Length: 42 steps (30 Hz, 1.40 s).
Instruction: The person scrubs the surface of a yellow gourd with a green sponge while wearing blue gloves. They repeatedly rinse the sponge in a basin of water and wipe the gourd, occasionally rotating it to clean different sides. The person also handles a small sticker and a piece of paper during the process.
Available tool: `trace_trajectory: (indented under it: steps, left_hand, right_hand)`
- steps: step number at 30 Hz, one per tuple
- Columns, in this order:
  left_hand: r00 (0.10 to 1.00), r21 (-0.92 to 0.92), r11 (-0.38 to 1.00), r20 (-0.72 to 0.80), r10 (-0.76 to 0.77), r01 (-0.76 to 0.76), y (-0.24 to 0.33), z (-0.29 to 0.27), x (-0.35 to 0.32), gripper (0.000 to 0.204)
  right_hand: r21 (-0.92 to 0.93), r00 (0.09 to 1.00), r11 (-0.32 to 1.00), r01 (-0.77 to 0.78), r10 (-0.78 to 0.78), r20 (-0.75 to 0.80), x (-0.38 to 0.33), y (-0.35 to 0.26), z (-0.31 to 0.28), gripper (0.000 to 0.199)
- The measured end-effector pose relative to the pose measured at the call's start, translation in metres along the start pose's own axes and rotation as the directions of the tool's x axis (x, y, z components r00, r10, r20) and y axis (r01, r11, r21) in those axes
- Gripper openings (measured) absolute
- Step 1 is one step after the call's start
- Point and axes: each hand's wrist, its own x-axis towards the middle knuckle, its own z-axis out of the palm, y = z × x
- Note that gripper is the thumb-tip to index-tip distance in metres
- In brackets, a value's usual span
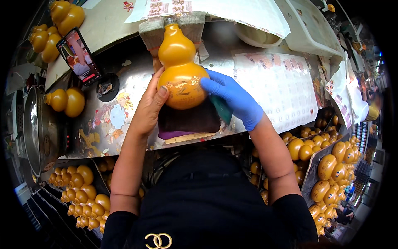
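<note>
A glossy mustard-yellow gourd-shaped bottle (pixel 178 50) lies in front of me, its narrow neck pointing away. Gold and dark markings show on the wide lower bulb. My bare left hand (pixel 151 101) wraps the left side of that bulb, thumb on top. On the other side my right hand (pixel 232 95), in a blue glove, grips the bulb, its fingers partly hidden behind it. Beneath the neck sits a grey cloth-covered rest (pixel 151 35). A dark pad (pixel 188 120) lies below the bottle's base, with a teal piece (pixel 222 108) beside it.
A phone (pixel 78 56) stands at the left, near several more yellow gourd bottles (pixel 74 102). Printed sticker sheets (pixel 275 87) cover the metal worktop's right side. Behind them are a white bowl (pixel 259 38) and plastic tub (pixel 311 29). Crates of bottles (pixel 327 166) flank me.
</note>
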Motion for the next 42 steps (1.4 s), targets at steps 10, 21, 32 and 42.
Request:
trace_trajectory:
  steps: [10,21,32,42]
  left_hand:
    - [1.000,0.006,1.000,-0.016,-0.014,0.014,0.008,-0.008,0.006,0.075]
    - [0.998,0.057,0.998,-0.052,-0.033,0.036,0.023,0.006,0.013,0.076]
    - [0.987,-0.005,0.996,-0.131,-0.092,0.092,0.022,0.007,0.031,0.067]
    - [0.996,-0.006,0.996,0.007,-0.086,0.086,0.010,-0.001,0.009,0.075]
  right_hand:
    - [0.035,0.945,0.946,-0.322,0.323,-0.043,0.003,-0.012,-0.019,0.055]
    - [-0.333,0.992,0.935,-0.126,0.114,-0.055,0.004,-0.035,-0.001,0.058]
    - [-0.507,0.993,0.857,-0.097,0.117,0.007,0.016,-0.037,-0.005,0.056]
    - [-0.334,0.997,0.940,-0.074,0.071,-0.022,0.007,-0.032,0.001,0.057]
